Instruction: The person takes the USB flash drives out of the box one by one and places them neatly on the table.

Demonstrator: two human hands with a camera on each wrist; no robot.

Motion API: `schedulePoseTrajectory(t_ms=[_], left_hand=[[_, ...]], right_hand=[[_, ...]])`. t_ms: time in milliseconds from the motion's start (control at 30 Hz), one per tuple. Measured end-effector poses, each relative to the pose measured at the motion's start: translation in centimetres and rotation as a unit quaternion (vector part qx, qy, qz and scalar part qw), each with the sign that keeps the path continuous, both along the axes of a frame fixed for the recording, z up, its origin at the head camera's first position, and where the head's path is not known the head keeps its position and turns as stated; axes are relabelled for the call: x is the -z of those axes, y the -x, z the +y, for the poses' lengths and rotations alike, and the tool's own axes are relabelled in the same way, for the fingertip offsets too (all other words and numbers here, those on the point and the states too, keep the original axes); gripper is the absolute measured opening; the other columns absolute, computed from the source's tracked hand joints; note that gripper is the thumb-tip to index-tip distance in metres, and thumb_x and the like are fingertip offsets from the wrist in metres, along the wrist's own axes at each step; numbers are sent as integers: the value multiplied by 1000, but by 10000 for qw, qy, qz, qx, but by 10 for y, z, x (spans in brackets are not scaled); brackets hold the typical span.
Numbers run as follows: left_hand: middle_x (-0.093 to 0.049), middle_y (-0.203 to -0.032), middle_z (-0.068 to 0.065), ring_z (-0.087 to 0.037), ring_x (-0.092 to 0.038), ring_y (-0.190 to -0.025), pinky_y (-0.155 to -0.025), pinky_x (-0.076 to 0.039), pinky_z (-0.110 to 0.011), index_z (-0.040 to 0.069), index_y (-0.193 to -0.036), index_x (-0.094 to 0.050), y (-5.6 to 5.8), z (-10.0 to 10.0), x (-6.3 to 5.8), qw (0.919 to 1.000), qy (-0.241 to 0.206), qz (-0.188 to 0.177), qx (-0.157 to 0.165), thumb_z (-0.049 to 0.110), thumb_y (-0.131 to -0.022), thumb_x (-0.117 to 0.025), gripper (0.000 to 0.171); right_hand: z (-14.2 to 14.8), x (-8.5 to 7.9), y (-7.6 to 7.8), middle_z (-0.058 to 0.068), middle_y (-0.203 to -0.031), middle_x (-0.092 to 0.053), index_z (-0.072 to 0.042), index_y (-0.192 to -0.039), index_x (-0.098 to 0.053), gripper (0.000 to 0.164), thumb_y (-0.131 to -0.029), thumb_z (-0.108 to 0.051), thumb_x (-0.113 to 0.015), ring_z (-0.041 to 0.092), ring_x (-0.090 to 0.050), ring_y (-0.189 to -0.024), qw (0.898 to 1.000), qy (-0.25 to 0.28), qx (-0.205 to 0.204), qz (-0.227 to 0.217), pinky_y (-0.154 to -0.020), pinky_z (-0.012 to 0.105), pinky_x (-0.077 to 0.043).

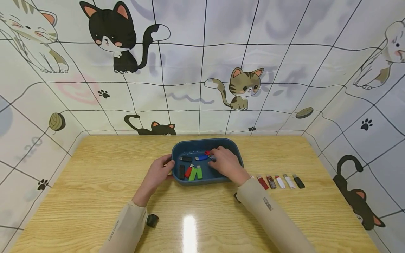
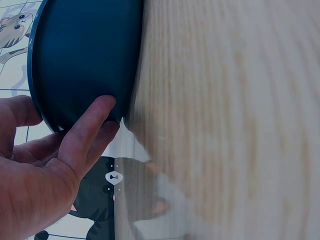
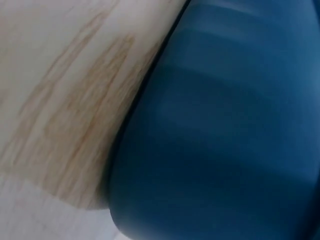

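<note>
A dark blue tray [image 1: 202, 182] stands on the table with several USB sticks inside: a blue one [image 1: 201, 157], a red one [image 1: 188, 170], two green ones such as this green stick [image 1: 199, 172], and black ones such as this black stick [image 1: 181, 172]. My left hand [image 1: 159, 171] grips the tray's left end, its fingers [image 2: 100, 112] on the outer wall. Over the tray's right half, my right hand [image 1: 227, 161] reaches in with bent fingers around a stick with a metal plug [image 1: 210, 157]; I cannot tell whether they pinch it. A red piece [image 1: 207, 152] lies beside the fingertips.
On the table right of the tray, several USB sticks lie in a row, among them a red stick [image 1: 262, 182], a white stick [image 1: 280, 182] and a black stick [image 1: 299, 181]. My right forearm partly covers the row's left end. A cat-patterned backdrop [image 1: 183, 102] rises behind the table.
</note>
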State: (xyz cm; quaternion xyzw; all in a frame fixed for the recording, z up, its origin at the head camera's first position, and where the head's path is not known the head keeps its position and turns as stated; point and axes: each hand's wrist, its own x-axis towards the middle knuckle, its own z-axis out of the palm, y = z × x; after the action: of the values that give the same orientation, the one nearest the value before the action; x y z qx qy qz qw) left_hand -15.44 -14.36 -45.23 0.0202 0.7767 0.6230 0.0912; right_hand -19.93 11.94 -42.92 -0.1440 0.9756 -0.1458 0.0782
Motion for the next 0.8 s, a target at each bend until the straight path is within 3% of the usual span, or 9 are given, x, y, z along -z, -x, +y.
schedulePoseTrajectory(t_ms=[367, 800], left_hand=[[-56, -142, -27, -39, -67, -112, -82, -64, -44, -6, -148, -50, 0, 0, -1, 10000, -14, -35, -11, 14, -109, -49, 44], [-55, -143, -26, -37, -68, -111, -82, -64, -43, -6, -148, -50, 0, 2, -2, 9999, 61, -72, -66, 13, -108, -49, 44]], right_hand=[[-3, 8, 3, 10, -109, -66, -8, -118, -74, 24, -97, -20, -74, 27, -62, -94, 9993, -283, 58, 223, -82, 44, -58], [-2, 8, 2, 8, -93, -66, -1, -104, -75, 11, -98, -8, -69, 22, -57, -83, 9992, -41, -57, 388, -74, 39, -55]])
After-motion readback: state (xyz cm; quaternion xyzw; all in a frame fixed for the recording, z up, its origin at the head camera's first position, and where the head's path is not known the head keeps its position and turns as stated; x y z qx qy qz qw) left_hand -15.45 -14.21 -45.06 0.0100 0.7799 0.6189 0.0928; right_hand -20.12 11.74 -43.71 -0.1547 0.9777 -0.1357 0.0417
